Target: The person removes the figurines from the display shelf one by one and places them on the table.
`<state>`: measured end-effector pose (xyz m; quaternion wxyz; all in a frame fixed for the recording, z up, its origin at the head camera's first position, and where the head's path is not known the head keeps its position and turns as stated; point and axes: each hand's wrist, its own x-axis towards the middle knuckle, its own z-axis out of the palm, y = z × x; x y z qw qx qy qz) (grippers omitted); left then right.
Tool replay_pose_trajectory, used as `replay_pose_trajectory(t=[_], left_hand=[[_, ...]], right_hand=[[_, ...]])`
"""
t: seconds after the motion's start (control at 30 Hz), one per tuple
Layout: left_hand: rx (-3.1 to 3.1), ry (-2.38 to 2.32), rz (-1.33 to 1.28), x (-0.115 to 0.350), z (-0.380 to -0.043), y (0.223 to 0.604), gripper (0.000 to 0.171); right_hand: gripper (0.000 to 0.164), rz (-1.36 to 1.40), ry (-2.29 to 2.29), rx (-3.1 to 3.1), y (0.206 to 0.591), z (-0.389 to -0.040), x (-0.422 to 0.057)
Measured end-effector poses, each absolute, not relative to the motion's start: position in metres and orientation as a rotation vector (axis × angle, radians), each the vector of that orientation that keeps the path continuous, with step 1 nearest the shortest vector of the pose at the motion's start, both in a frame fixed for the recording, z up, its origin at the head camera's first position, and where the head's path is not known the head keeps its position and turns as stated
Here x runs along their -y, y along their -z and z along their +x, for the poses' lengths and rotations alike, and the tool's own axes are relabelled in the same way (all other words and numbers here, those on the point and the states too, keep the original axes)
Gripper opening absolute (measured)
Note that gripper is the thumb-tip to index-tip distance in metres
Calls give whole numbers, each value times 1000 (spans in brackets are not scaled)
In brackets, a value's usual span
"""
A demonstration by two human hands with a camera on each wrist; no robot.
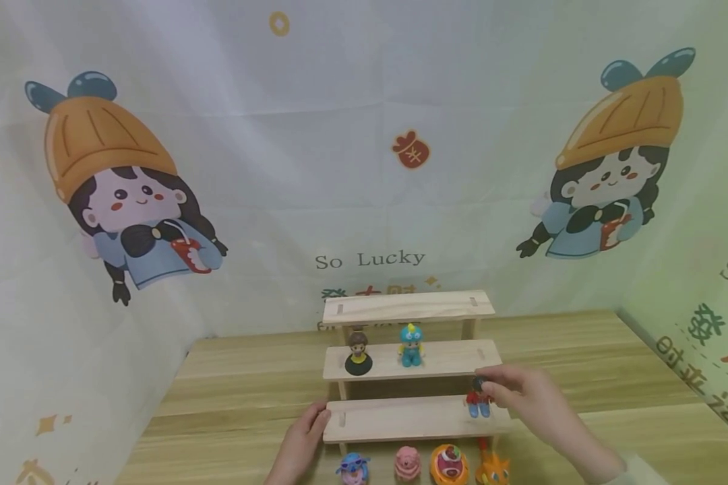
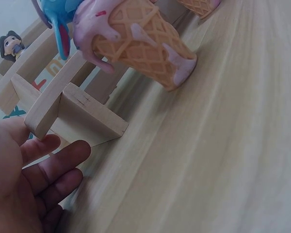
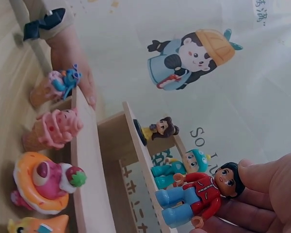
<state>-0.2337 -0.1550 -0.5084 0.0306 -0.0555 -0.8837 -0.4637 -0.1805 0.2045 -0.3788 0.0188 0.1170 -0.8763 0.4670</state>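
Note:
My right hand (image 1: 530,397) pinches a small toy figure (image 3: 199,196) by its black-haired head, between thumb and fingers. The figure has a red jacket and blue trousers, and its legs are close over the right end of the lowest tier of a wooden three-tier display stand (image 1: 400,419). My left hand (image 1: 300,441) touches the left end of that same tier, its fingers (image 2: 63,158) loosely bent beside the support. On the middle tier stand a brown-haired figurine (image 1: 358,350) on a black base and a teal-suited figurine (image 1: 411,347).
In front of the stand, on the wooden table (image 1: 218,397), are a blue character on an ice-cream cone (image 1: 353,468), a pink cone toy (image 1: 408,463), an orange ring toy (image 1: 450,465) and an orange spiky toy (image 1: 493,468). A printed cloth (image 1: 291,168) hangs behind.

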Motion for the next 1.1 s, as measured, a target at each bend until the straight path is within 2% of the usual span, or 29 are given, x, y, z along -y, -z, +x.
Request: replay_pose_trajectory(t=[0.23,0.5,0.77,1.1], left_hand=[[2728,1428,-169,156,-234,509,42],[2738,1429,-154,156,-236,512,43],[2744,1442,-133,156,-238,509,46],[2737,1433,-121,156,-240,508,44]], right_hand=[[36,413,-1539,2699,393,-165,-205],[40,320,-1509,2819,406,-152,-208],[35,391,-1450,2908,424,-144,-214],[44,387,-1983,2787,460,-132,-217]])
